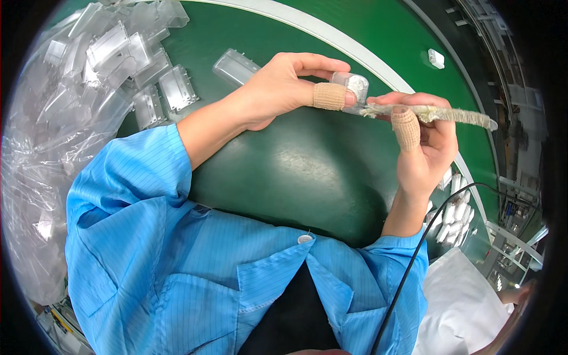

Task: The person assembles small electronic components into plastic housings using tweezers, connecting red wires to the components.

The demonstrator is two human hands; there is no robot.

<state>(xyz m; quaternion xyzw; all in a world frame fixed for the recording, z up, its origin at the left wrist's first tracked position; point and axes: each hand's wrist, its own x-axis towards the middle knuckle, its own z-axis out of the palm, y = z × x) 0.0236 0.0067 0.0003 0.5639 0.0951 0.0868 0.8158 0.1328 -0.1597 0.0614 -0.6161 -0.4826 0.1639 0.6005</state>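
Overhead, both hands were raised above the green table. Left hand reached rightward, wrist bent, bandaged thumb and fingers pinching a small clear plastic part. Right hand stood palm inward, fingers curled shut around a long cloth-wrapped tool, bandaged thumb pressed on it; the tool's tip met the part. More clear plastic pieces lay heaped at upper left.

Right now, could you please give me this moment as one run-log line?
left hand: holds small clear plastic part | right hand: holds tape-wrapped tool against it | surface: green table
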